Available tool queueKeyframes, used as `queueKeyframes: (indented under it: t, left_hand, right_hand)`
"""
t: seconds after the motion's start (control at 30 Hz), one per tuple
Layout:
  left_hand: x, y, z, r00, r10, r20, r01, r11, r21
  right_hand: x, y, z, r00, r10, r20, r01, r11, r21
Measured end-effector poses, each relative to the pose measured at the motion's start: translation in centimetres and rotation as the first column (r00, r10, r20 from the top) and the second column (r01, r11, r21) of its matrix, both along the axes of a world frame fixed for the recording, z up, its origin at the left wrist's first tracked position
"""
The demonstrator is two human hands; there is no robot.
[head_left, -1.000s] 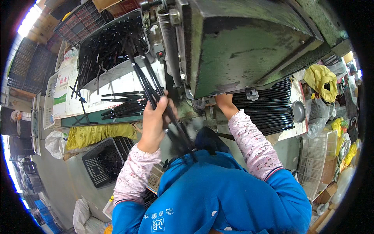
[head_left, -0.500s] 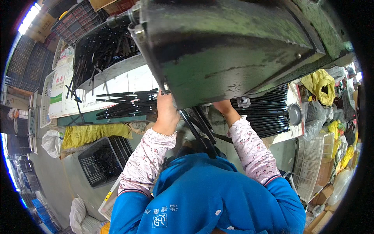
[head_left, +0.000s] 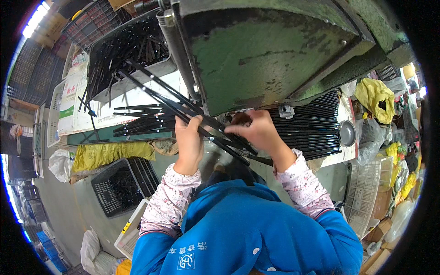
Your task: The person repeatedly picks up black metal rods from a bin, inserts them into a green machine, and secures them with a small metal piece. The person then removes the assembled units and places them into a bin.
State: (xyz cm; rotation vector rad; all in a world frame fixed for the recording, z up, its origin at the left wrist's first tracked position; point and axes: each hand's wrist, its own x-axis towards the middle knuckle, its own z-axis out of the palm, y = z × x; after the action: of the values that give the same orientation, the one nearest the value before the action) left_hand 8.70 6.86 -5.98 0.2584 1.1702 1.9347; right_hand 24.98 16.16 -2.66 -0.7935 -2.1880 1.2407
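Note:
My left hand (head_left: pixel 189 140) is closed round a pair of black tubes (head_left: pixel 161 98) joined with rivets. They slant from the parts bin at upper left down toward my body. My right hand (head_left: pixel 259 132) is just below the front edge of the green machine (head_left: pixel 270 59), beside the lower part of the tubes. Its thumb and fingers are curled together; what they pinch, if anything, I cannot make out. A pile of riveted black tubes (head_left: pixel 146 120) lies on the bench left of my left hand. To the right of my right hand, loose black tubes (head_left: pixel 307 130) lie in a row.
A bin of dark strips (head_left: pixel 133 80) stands at the back left of the bench. A small round metal dish (head_left: pixel 347 133) sits by the tube row. On the floor are a dark crate (head_left: pixel 107 198) and a yellow sack (head_left: pixel 114 156). Pale crates (head_left: pixel 362 199) stand at right.
Both hands have come out from under the machine's front into view. The joined tubes have swung up to the left in my left hand, and the right hand has shifted left.

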Motion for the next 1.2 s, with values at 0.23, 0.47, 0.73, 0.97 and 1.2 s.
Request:
queueKeyframes:
  t: [0.23,0.47,0.73,0.97,1.2]
  left_hand:
    - [0.4,-0.8,0.2,0.968,-0.053,-0.246,0.067,0.997,0.047]
    - [-0.7,-0.7,0.4,0.976,-0.096,-0.193,0.091,0.995,-0.034]
    - [-0.7,0.4,2.4,0.983,-0.168,-0.075,0.163,0.984,-0.067]
    - [-1.4,0.9,1.9,0.972,-0.229,-0.055,0.222,0.967,-0.123]
    - [0.4,2.3,0.3,0.987,-0.097,-0.125,0.077,0.984,-0.158]
  right_hand:
    - [0.7,-0.1,0.5,0.981,-0.185,-0.052,0.189,0.884,0.427]
    - [0.2,0.3,0.8,0.99,-0.14,-0.029,0.137,0.865,0.482]
    - [0.3,0.2,0.6,0.989,-0.124,0.075,0.075,0.883,0.463]
    - [1.0,2.8,0.8,0.988,-0.119,0.097,0.147,0.916,-0.374]
    - [1.1,9.4,-14.5,0.931,-0.247,0.267,0.074,0.848,0.525]
